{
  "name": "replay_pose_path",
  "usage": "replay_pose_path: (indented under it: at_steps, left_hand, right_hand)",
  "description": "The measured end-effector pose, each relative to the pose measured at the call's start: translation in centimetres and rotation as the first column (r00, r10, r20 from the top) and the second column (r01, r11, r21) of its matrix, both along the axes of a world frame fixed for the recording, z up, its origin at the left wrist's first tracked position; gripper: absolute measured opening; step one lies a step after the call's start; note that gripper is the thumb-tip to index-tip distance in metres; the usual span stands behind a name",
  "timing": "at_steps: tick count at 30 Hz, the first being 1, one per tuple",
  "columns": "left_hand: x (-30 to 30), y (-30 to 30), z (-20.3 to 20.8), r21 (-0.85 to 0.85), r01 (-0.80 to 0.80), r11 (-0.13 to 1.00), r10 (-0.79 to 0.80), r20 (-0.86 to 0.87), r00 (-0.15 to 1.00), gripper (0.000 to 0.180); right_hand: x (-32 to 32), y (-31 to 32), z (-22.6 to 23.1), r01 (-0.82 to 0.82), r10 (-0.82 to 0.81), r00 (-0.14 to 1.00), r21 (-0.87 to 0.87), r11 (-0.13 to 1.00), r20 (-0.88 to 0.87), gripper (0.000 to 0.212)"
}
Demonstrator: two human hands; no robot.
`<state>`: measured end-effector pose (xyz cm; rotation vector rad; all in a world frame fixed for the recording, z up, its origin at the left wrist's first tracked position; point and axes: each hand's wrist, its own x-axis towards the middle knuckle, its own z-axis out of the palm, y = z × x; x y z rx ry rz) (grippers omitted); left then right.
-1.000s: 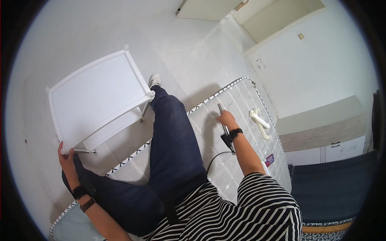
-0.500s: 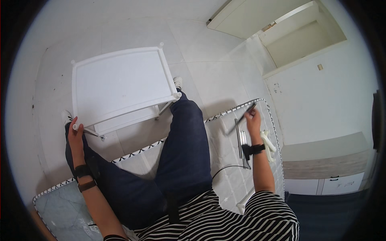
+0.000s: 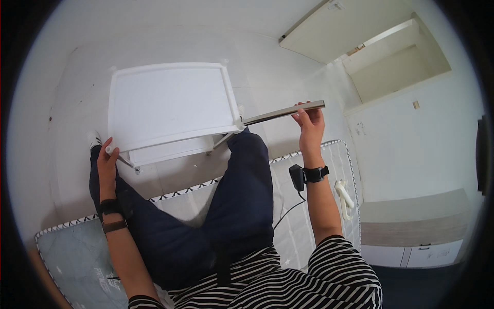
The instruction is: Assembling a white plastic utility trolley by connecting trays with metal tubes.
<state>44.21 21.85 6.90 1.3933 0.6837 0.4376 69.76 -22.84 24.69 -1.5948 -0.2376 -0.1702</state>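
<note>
A white two-tier shelf rack [image 3: 172, 98] stands on the floor in front of my knees. My left hand [image 3: 107, 162] is closed around its near left corner post. My right hand [image 3: 310, 126] pinches a shiny metal tube [image 3: 272, 114] close to its far right end. The tube's other end is at the near right corner [image 3: 240, 125] of the top tier; whether it sits in the corner fitting, I cannot tell. Short metal legs [image 3: 123, 160] join the top tier to a lower white tier [image 3: 170, 153].
Under me lies a pale quilted mattress [image 3: 293, 226] with a patterned edge. White curved plastic parts [image 3: 343, 198] rest on it beside my right forearm. A black cable [image 3: 288, 212] runs from my right wrist device. To the right are a low cabinet [image 3: 411, 226] and an open cupboard [image 3: 396, 72].
My right hand has lifted the tube off the mattress area and swung it forward and left to the rack's near right corner. My left hand stays on its corner post.
</note>
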Motion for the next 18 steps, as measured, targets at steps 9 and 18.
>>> replay_pose_path:
  at_steps: [9, 18]
  left_hand:
    - [0.1, 0.4, -0.3, -0.008, -0.025, 1.0, 0.025, -0.011, 1.0, 0.042]
    - [0.3, 0.3, -0.2, -0.012, -0.025, 1.0, 0.025, 0.009, 1.0, 0.042]
  right_hand:
    - [0.5, 0.0, 0.6, 0.0, -0.001, 0.999, -0.042, 0.999, -0.038, 0.032]
    - [0.7, 1.3, 1.0, -0.023, 0.019, 0.998, -0.061, 0.998, -0.06, 0.029]
